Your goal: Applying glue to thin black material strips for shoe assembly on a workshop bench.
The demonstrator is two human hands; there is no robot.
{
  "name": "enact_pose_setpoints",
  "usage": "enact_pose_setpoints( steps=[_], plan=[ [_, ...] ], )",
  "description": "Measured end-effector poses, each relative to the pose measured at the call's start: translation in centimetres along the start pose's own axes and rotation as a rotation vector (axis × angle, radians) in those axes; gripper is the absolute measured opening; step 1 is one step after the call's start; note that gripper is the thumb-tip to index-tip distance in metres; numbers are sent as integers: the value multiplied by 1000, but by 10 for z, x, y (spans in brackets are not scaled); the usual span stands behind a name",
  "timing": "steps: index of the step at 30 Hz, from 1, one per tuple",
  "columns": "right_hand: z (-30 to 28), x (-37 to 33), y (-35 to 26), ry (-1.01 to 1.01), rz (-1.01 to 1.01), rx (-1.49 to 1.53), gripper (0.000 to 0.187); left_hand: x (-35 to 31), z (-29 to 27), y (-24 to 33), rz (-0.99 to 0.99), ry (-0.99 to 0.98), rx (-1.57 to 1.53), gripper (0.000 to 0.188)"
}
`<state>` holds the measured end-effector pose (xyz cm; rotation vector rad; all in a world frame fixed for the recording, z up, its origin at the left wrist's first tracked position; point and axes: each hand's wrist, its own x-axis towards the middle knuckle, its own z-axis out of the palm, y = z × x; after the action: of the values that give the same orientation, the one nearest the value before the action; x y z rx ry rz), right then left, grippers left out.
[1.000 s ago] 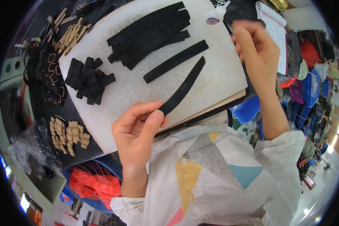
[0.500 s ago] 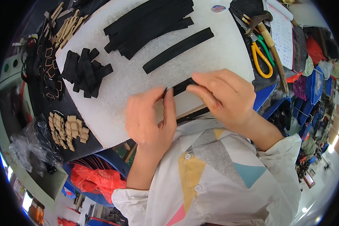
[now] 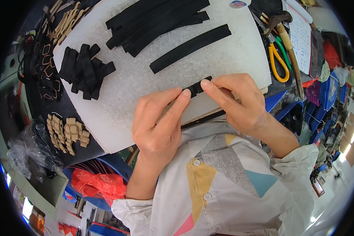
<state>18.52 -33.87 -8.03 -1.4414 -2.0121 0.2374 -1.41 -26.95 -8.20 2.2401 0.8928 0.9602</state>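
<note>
A short black strip lies between my two hands, just above the near part of the white board. My left hand pinches its left end between thumb and forefinger. At the other end, the thumb and fingers of my right hand close on it. The strip looks folded or layered; my fingers hide its ends. Beyond my hands a single long black strip lies flat. Behind that is a stack of long black strips. To the left sits a pile of short black strips.
At the right edge lie yellow-and-green-handled scissors and a hammer beside a written sheet. On the left are beige covered pieces, black straps with metal loops and clear plastic. A red bag hangs below the board.
My left hand has turned, its fingertips shifting up and right along the strip. The strip now lies flatter between both hands. The whole view has shifted slightly.
</note>
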Motion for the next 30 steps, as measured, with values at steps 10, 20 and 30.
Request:
enact_pose_setpoints(
  steps=[10, 20, 30],
  plan=[
    [-2, 2, 1, -15, -69, -69, 48, 2, 2, 0, 30, -16, 43, 40],
    [-4, 4, -3, -67, -31, -96, 43, 5, -2, 4, 135, -132, 190, 42],
    [-17, 20, -13, -227, -21, -184, 42, 2, -8, 24, -83, -232, 196, 40]
  ],
)
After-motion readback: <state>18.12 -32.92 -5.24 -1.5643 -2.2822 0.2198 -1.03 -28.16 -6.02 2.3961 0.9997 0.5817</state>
